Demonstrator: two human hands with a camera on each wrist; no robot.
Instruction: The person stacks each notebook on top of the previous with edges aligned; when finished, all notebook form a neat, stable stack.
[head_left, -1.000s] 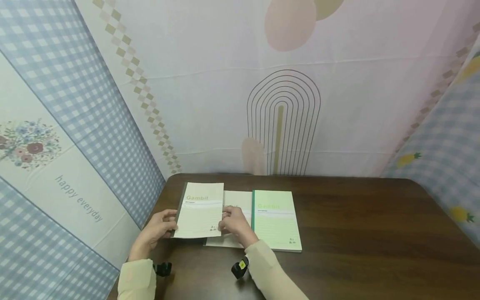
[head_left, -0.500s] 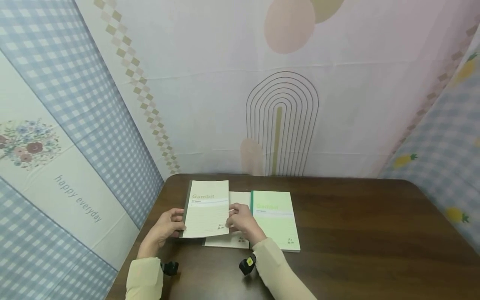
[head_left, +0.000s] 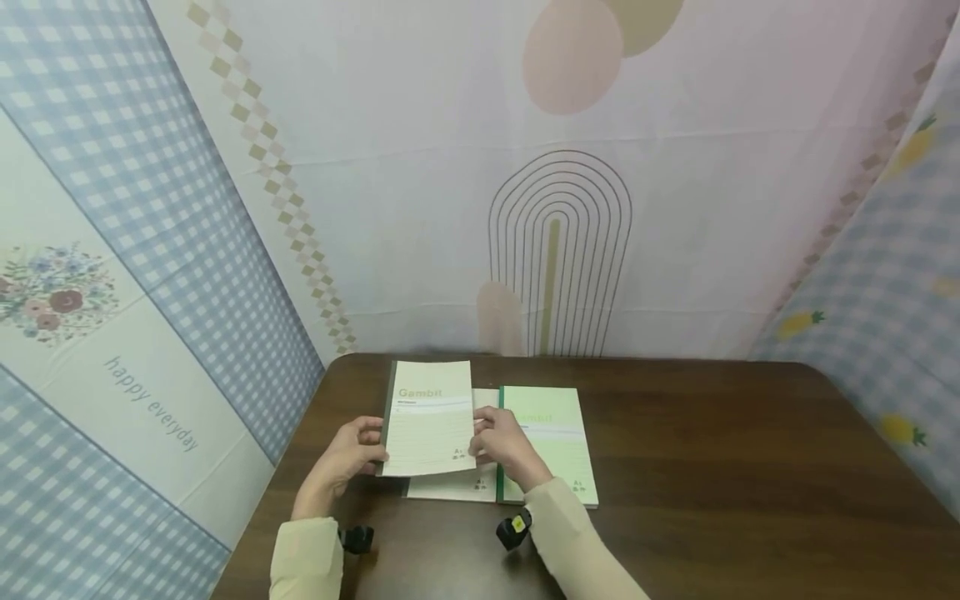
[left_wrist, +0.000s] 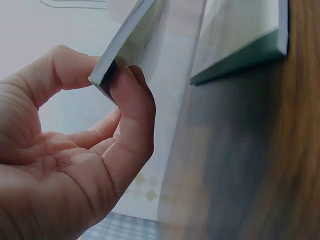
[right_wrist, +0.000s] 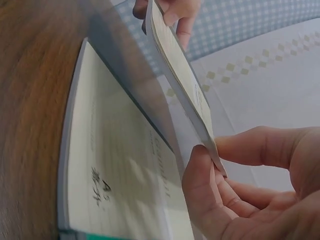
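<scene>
Notebook (head_left: 431, 421) with a dark spine and "Gambit" on its pale cover is raised in my grip, clear of the table (head_left: 712, 467). My left hand (head_left: 347, 454) pinches its spine edge and my right hand (head_left: 510, 442) the opposite edge, both on its nearer half. Below the grip a second notebook (head_left: 447, 490) lies partly hidden; just beside it, beneath my right hand, lies a green notebook (head_left: 558, 458).

Closed cream Gambit notebook (head_left: 429, 421), dark spine (head_left: 388, 400) at left, aloft above a second pale notebook (head_left: 452, 489).
</scene>
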